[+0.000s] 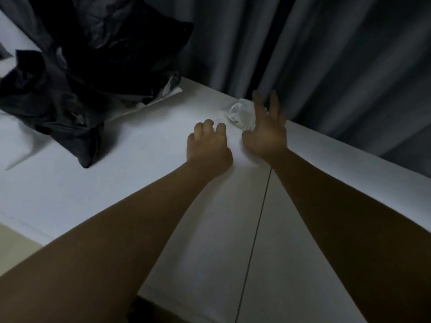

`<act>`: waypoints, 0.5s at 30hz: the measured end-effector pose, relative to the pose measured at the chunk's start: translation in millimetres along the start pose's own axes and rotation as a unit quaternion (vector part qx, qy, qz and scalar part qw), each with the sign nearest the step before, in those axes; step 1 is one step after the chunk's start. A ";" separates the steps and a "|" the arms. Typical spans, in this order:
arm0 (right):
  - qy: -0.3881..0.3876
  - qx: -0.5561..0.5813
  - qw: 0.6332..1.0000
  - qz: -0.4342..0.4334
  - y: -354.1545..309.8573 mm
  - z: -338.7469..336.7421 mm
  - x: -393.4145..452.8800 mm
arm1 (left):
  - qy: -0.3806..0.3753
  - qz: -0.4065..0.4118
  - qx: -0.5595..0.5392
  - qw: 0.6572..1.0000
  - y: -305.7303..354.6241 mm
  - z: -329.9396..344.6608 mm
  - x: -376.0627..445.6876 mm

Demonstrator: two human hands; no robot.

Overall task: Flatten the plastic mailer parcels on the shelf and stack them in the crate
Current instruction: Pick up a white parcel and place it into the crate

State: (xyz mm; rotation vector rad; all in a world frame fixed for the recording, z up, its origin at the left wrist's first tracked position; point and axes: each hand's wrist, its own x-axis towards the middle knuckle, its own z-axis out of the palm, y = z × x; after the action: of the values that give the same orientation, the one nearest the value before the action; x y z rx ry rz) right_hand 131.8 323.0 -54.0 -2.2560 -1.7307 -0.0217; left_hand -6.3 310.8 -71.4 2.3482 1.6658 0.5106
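Both hands reach over the white shelf top [116, 183]. The left hand [208, 148] has its fingers curled under, holding nothing; the right hand [265, 129] is spread wide, empty — a clear plastic wrapper [240, 113] lies just left of its fingertips. Crumpled black mailer parcels [77, 73] sit well left of both hands.

Dim, cool-toned, brightest on the white shelf top [144, 145] mid-frame, deep shadow swallowing detail upper left, motion blur on right hand [265, 131], wide-angle bending at edges.
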 end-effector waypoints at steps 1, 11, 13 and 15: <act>-0.022 -0.020 1.000 -0.006 2.3 1.8 11.0 | 0.008 0.000 -0.002 1.000 -1.3 1.6 4.7; 0.002 0.050 0.993 -0.103 16.0 6.2 -31.9 | 0.033 0.057 -0.108 0.992 12.9 2.5 -0.9; 0.000 0.081 0.991 -0.109 21.7 -2.6 -58.7 | 0.012 0.082 -0.102 0.991 23.8 -1.9 -18.6; -0.017 0.103 0.991 -0.085 25.0 -18.2 -85.0 | -0.009 0.108 -0.085 0.990 35.7 -11.0 -36.9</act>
State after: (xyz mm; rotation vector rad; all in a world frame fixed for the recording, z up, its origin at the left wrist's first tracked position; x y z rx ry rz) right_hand 135.1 232.7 -58.4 -1.9685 -1.8461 0.1525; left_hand 9.3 263.8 -53.8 2.4090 1.3105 0.6416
